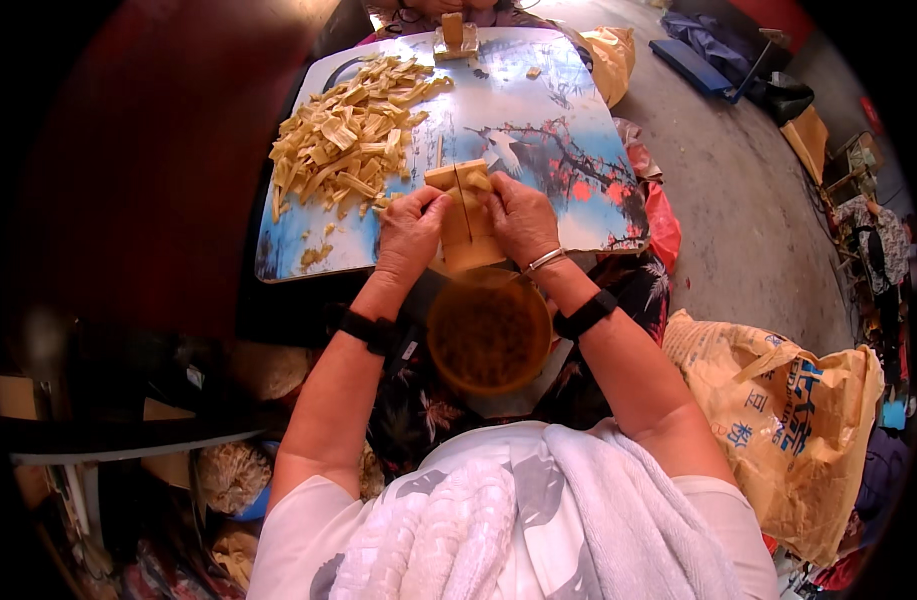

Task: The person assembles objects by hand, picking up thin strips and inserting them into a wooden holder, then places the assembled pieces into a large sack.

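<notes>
A small wooden block [466,254] with a thin dark line down its middle stands at the table's near edge. My left hand [410,235] is closed at its left side, and what its fingers hold is hidden. On the other side, my right hand [523,220] is closed with its thumb on a pale yellow piece [477,182] at the block's top. Below the block, a round brownish tub [490,330] sits between my forearms, its dark contents unclear. Dry yellow strips [350,135] are heaped on the left of the table.
The painted tabletop [568,110] carries another small wooden block [456,40] at its far edge, where another person sits. A large tan printed sack [768,430] stands at my right. Another tan bag [610,62] is beyond the table. Shelving with bags [233,480] is at lower left.
</notes>
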A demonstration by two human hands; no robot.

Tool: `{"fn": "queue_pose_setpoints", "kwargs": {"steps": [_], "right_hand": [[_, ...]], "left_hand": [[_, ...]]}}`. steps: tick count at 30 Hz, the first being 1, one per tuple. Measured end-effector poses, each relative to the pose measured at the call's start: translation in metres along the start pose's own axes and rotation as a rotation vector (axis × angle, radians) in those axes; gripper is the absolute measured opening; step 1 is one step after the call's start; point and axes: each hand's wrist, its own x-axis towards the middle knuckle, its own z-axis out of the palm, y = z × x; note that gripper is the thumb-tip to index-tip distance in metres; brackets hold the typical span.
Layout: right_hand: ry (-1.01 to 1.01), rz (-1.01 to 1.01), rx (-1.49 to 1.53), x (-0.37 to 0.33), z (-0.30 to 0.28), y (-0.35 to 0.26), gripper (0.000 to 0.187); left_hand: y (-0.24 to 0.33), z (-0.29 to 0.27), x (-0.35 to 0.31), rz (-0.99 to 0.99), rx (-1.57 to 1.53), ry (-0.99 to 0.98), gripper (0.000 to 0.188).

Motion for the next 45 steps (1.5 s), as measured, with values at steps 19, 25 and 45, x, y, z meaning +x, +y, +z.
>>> {"fn": "queue_pose_setpoints", "kwargs": {"steps": [19,25,45], "right_hand": [[-0.106,-0.012,0.353,-0.104,-0.035,-0.051,0.021],[-0.281,-0.016,0.406,-0.137,-0.053,-0.066,0.013],[-0.412,0.821,0.694,-0.165,-0.024,-0.046,0.023]], "left_hand": [[0.044,0.008,-0.134,-0.190,-0.460,-0.103,0.015],[0.031,-0.012,-0.160,-1.201,-1.114,-0.332,0.018],[0.040,0.004,-0.177,0.315,0.217,-0.057,0.019]]}}
